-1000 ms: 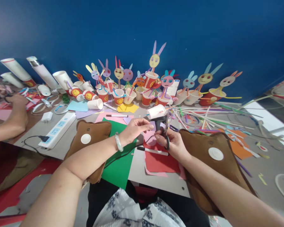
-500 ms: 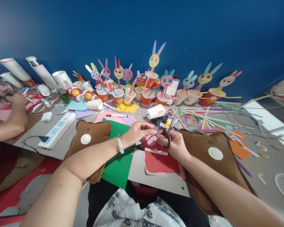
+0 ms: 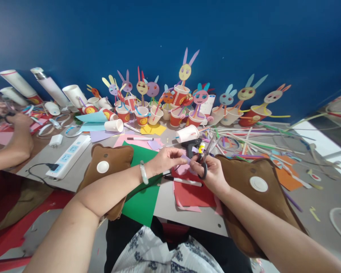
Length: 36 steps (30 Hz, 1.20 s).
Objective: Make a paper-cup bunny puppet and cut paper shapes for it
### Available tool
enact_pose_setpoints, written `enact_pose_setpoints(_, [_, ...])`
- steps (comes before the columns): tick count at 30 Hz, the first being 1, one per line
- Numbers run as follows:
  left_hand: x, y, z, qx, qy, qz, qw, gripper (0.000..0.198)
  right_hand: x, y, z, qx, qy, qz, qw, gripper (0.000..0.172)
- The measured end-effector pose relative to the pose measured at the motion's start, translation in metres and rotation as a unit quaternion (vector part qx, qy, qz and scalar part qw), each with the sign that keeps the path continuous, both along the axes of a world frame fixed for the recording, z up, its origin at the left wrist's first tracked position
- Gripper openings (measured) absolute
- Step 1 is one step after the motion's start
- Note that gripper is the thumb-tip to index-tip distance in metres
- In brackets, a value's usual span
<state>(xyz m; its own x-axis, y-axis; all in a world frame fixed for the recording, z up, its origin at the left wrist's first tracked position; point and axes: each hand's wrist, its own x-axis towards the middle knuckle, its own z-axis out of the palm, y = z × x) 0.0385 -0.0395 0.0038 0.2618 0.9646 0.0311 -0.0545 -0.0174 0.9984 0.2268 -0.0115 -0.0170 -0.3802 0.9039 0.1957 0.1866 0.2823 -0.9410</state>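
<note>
My left hand [image 3: 167,160], with a jade-like bangle at the wrist, pinches a small piece of purple paper [image 3: 185,159] between thumb and fingers. Close on its right, my right hand [image 3: 210,173] is closed around a pair of scissors [image 3: 204,171], whose blades point up and away from me. The thumb and finger of my right hand are near the paper's edge; I cannot tell if they touch it. Below the hands lie a pink paper shape, a black-and-white marker [image 3: 184,181] and red paper sheets [image 3: 194,195].
Brown cushions [image 3: 254,189] flank a green sheet [image 3: 143,204]. Paper cups with rabbit-faced figures [image 3: 201,97] line the blue wall. Pipe cleaners [image 3: 252,140] are strewn at right, a power strip [image 3: 69,157] lies at left, and another person's hand [image 3: 20,121] works at far left.
The purple paper has tilted and dropped slightly in my left hand. My right hand and the scissors have shifted a little rightward. A light blue sheet near the cups at left now stands partly raised.
</note>
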Motion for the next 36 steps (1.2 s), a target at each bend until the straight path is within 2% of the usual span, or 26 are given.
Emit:
enact_pose_setpoints(7, [0.000, 0.001, -0.003, 0.006, -0.002, 0.004, 1.000, 0.035, -0.001, 0.001, -0.002, 0.008, -0.007, 0.003, 1.000, 0.027])
enact_pose_setpoints(14, [0.000, 0.001, -0.002, 0.014, 0.032, 0.012, 0.999, 0.030, -0.001, 0.004, -0.010, 0.040, -0.004, -0.012, 0.999, 0.020])
enact_pose_setpoints(19, [0.000, 0.000, 0.003, 0.032, 0.060, 0.041, 0.997, 0.023, -0.003, 0.000, -0.005, 0.079, -0.046, -0.046, 0.995, 0.017])
enact_pose_setpoints(23, [0.000, 0.000, 0.006, 0.025, 0.071, 0.040, 0.996, 0.023, -0.004, -0.002, 0.001, 0.098, -0.057, -0.052, 0.992, 0.016])
enact_pose_setpoints(31, [-0.003, 0.003, 0.000, 0.077, 0.119, 0.068, 0.988, 0.023, -0.003, -0.003, 0.001, 0.117, -0.063, -0.049, 0.990, 0.010])
enact_pose_setpoints(36, [-0.004, 0.004, 0.000, 0.023, 0.077, 0.053, 0.995, 0.021, -0.003, -0.001, 0.000, 0.108, -0.048, -0.049, 0.992, 0.014])
